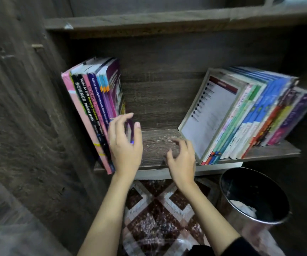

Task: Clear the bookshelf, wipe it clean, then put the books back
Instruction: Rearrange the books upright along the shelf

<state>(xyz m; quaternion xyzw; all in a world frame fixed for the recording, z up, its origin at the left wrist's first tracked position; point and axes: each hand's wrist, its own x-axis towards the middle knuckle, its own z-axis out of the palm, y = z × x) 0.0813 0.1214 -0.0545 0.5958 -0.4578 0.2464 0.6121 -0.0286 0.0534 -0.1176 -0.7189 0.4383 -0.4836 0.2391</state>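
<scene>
Left grip [125, 145] straddles the end book [114, 80] (clamped or not, cannot tell); right grip [182, 156] loose, empty, just beside. Brace the books [91, 100] beyond its fingers before pulling.

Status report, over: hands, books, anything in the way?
Left hand at left books, grip unclear. Right hand empty above shelf. Right books also shelved. Nothing in the way.

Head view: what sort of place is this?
Probably a room at home, perhaps a study corner: a wooden bookshelf holding schoolbooks, a patterned tile floor, and a metal bin beside it.
</scene>
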